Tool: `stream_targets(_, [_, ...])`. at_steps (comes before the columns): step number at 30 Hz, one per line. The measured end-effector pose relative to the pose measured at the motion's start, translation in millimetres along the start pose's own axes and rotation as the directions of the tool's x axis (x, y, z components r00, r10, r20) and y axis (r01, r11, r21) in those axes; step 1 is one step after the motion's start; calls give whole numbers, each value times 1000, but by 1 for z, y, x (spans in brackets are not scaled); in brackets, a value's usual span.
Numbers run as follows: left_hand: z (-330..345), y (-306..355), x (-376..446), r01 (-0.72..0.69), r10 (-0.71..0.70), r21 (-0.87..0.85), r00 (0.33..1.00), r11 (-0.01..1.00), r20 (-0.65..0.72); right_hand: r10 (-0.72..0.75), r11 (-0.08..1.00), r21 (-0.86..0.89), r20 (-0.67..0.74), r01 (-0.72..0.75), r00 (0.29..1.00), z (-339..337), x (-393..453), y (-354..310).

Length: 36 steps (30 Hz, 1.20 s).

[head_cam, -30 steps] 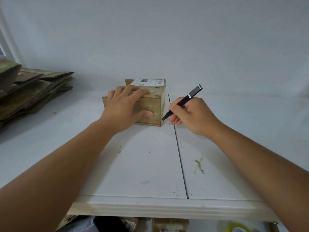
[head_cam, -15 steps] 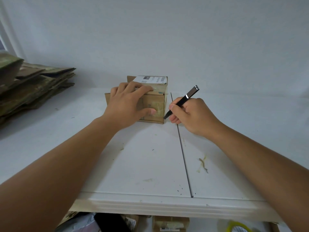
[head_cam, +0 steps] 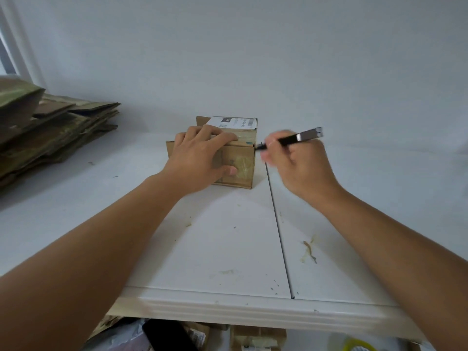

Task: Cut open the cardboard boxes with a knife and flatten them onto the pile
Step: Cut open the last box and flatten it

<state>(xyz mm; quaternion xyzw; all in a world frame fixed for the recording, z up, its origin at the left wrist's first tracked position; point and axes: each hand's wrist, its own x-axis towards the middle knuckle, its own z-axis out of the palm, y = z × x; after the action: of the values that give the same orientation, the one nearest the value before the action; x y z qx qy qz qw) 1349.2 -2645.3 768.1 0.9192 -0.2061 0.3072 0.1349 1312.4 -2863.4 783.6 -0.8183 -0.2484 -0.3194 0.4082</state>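
Step in hand: the person is bringing the knife (head_cam: 288, 141) tip to the top right edge of the cardboard box (head_cam: 235, 158), where the taped seam seems to be starting; this looks like the opening cut, with flattening not yet begun
Cardboard box: sitting on the white surface (head_cam: 207, 249), near its far middle, closed, with a white shipping label (head_cam: 234, 122) on its top toward the back
Left hand: the left hand (head_cam: 200, 158) is pressing down on the box's near top edge, 4 fingers (head_cam: 202, 133) lying across the lid and the thumb resting on the front face, so it is bracing more than clamping
Right hand: the right hand (head_cam: 296, 163) is gripping the knife like a pen, fingers curled tight around the black handle, metal cap pointing up and right, wrist raised off the surface; the hand is blurred
Doing it well: I would be keeping the blade shallow, running along the tape only, and cutting away from the left fingers, which are lying very close to the seam
Risk: the box is light and may be sliding under the pull, so the left palm should be bearing down firmly
Pile: the pile (head_cam: 50, 133) of flattened cardboard is waiting at the far left, well apart from the box
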Motion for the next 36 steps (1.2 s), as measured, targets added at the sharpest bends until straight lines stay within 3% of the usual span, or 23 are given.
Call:
stream_targets(9, [-1, -1, -3, -47, 47, 8, 999, 999, 3, 54, 980, 199, -139, -25, 989, -12, 1, -3])
stream_targets(23, [-5, 4, -1, 36, -35, -91, 999, 995, 9, 154, 966, 223, -91, -131, 984, -14, -3, 7])
stream_targets(36, [-5, -3, -3, -38, 39, -146, 999, 989, 8, 166, 966, 208, -39, -154, 985, -11, -5, 7])
